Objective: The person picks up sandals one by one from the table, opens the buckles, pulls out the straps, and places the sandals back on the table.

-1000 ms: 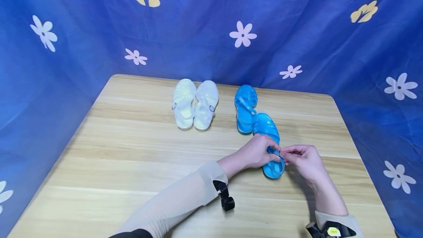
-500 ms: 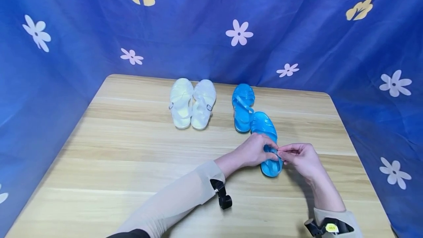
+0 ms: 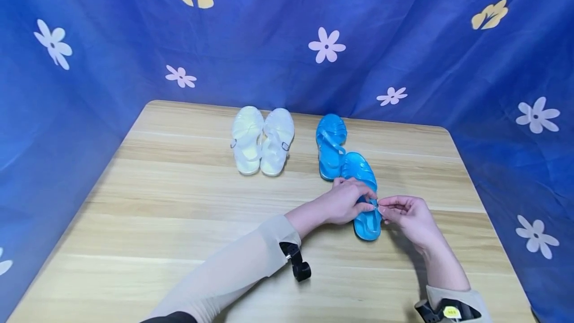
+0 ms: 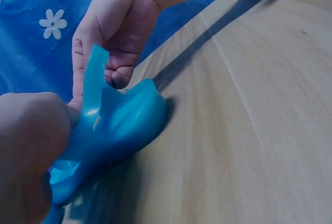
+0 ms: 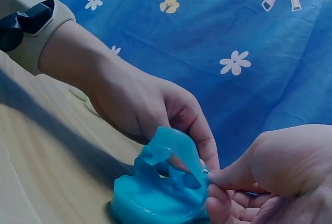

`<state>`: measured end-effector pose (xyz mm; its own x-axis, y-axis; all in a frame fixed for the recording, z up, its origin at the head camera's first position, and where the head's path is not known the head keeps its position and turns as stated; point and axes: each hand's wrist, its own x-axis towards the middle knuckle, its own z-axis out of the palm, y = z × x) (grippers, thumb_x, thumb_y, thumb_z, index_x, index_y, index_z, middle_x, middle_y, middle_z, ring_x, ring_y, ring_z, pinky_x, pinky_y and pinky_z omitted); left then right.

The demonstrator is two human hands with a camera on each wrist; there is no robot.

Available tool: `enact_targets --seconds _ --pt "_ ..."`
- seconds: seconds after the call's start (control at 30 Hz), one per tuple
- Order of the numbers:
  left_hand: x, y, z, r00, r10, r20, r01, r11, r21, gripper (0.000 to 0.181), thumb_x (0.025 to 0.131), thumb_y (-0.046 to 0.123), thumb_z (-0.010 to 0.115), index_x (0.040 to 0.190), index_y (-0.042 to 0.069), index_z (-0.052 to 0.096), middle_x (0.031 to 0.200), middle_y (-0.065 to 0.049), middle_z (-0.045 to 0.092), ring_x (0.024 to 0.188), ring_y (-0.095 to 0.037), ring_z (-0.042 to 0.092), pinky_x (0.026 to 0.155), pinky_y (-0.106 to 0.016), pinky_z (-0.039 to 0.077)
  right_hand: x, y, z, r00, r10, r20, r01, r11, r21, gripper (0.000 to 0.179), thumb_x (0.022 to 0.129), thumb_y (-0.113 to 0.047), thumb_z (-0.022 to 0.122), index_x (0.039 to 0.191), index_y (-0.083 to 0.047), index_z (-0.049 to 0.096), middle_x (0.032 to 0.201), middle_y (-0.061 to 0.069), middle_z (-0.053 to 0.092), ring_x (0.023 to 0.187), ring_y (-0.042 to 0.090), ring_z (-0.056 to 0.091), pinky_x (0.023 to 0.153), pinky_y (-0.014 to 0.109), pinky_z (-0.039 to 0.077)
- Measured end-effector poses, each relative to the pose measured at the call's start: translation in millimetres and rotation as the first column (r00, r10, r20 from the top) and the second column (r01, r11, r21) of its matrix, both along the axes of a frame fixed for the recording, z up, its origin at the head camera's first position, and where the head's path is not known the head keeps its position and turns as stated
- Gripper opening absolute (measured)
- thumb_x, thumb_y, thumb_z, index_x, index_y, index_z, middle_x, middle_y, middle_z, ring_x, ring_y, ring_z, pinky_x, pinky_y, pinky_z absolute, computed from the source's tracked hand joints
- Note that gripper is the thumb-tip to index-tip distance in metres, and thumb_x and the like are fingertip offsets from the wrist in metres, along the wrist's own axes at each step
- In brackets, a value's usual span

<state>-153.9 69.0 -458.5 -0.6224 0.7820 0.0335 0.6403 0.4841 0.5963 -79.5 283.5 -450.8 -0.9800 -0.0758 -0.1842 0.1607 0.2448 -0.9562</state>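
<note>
A blue jelly sandal point(image 3: 358, 167) lies on the table, toe pointing away, under both hands. My left hand point(image 3: 344, 202) reaches over it from the left, its thumb and fingers holding the ankle strap near the buckle side. From the right, my right hand point(image 3: 413, 217) pinches at the strap's side with thumb and index finger. Close up in the right wrist view, a small metallic bit of buckle point(image 5: 206, 171) shows at those fingertips. The back strap point(image 4: 93, 86) arches above the heel in the left wrist view. Fingers hide most of the fastening.
Touching the handled sandal at its upper left is a second blue sandal point(image 3: 331, 131). Two white sandals point(image 3: 247, 128) with metal buckles lie side by side farther left. Behind the wooden table point(image 3: 179, 203) hangs a blue flowered curtain point(image 3: 269, 39).
My left hand has shifted slightly left, its fingers lifting and spreading a little over the sandal. My right hand keeps pinching at the same spot. The other sandals stay put.
</note>
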Motion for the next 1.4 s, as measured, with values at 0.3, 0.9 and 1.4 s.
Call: enact_targets --seconds 0.3,0.9,1.4 --pt "3.3 1.9 -0.6 1.000 0.025 0.005 -0.025 1.000 0.013 0.020 0.105 0.032 0.069 0.122 0.023 0.076 0.120 0.011 0.069 0.122 -0.013 0.053 0.101 -0.040 0.035 2.7 0 -3.4 1.000 -0.019 -0.015 0.019 1.000 -0.019 0.028 0.099 0.004 0.070 0.119 0.023 0.065 0.100 0.015 0.078 0.085 0.013 0.075 0.072 0.033 0.064" --pt "8.6 11.2 -8.6 0.998 0.052 -0.026 -0.049 0.995 0.085 0.019 0.104 0.032 0.071 0.119 0.022 0.077 0.112 0.013 0.071 0.123 -0.011 0.057 0.105 -0.037 0.038 4.9 0 -10.8 0.988 -0.148 -0.036 0.145 0.985 -0.092 0.028 0.095 0.006 0.075 0.114 0.025 0.066 0.090 0.009 0.079 0.078 0.013 0.075 0.071 0.030 0.063" --pt "4.4 4.0 -10.3 0.998 0.058 0.016 -0.060 0.987 0.148 0.022 0.105 0.029 0.070 0.121 0.017 0.078 0.115 0.010 0.075 0.123 -0.011 0.059 0.109 -0.035 0.041 -4.9 7 -11.2 0.963 0.133 -0.236 -0.082 0.973 0.216 0.017 0.094 -0.001 0.080 0.111 0.002 0.079 0.106 0.016 0.077 0.081 0.015 0.073 0.065 0.026 0.060"
